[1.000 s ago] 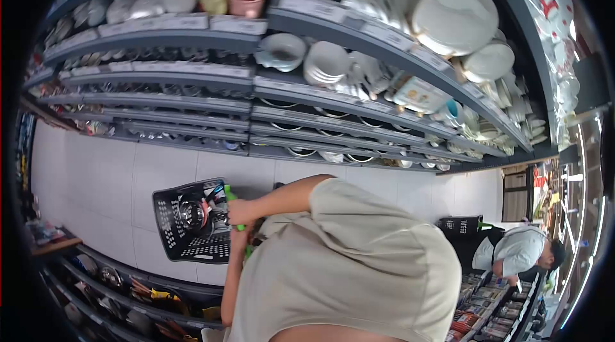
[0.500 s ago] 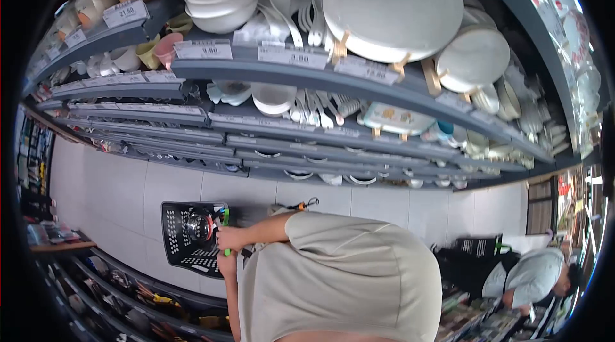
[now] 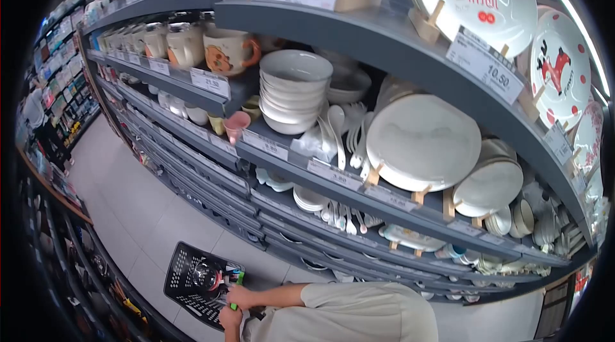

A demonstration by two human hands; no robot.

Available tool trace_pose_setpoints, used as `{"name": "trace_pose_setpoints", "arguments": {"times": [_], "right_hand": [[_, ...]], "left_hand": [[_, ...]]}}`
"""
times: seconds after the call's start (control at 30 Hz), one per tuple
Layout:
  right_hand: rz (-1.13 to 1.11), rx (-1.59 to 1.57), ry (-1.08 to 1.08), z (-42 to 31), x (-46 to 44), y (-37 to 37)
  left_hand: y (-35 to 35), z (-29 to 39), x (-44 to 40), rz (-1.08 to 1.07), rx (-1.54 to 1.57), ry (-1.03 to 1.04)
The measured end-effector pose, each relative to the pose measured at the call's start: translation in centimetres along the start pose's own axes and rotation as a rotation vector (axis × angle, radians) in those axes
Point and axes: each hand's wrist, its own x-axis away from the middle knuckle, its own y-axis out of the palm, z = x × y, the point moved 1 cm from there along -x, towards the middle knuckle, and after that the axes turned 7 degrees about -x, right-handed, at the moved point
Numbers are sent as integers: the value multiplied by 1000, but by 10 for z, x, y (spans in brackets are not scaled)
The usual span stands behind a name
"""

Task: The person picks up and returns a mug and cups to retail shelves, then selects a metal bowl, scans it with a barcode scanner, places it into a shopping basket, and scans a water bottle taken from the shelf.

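Note:
A black perforated shopping basket (image 3: 181,281) hangs low at the bottom left, with a green handle (image 3: 240,278). My right hand (image 3: 239,296) is closed round the handle. Just below it, my left hand (image 3: 230,317) is closed at the handle's lower end, its fingers partly hidden. Inside the basket lies a shiny round item (image 3: 206,275), with small red and white packaging beside it. The basket is too small in view to make out the rest.
Grey shelves rise in front, holding white plates (image 3: 423,143), stacked bowls (image 3: 295,89), cartoon mugs (image 3: 224,50), a pink cup (image 3: 236,124) and spoons (image 3: 337,134). Behind the basket is a tiled floor (image 3: 122,214); another rack (image 3: 83,278) stands at the lower left.
My view has tilted up toward the shelves, so the upper plates now show and the basket and hands sit lower. Both hands stay on the handle. The other person has left the view.

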Motion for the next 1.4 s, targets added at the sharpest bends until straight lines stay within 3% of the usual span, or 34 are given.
{"name": "trace_pose_setpoints", "arguments": {"times": [0.3, 0.4, 0.7, 0.8, 0.83, 1.1, 1.23, 1.4], "right_hand": [[-395, 122, 18, -5, -26, -26], [-366, 68, -7, 1, -40, -16], [-294, 82, 24, 5, -107, -44], [-310, 105, 49, 12, -130, -30], [-375, 124, 53, 9, -138, -30], [-434, 235, 87, 8, -202, -26], [-374, 182, 121, -2, -237, -34], [-322, 164, 139, -36, -283, -42]], "left_hand": [[-21, 3, 1, -30, -91, 51], [-33, -8, -3, -11, -86, 128], [-38, -37, -69, 33, -38, 26], [-49, -53, -83, -13, -70, 43], [-63, -55, -85, -119, -109, 89], [-93, -89, -127, -21, -35, 63], [-119, -113, -149, 50, -20, 148], [-156, -157, -167, 26, -99, 83]]}}
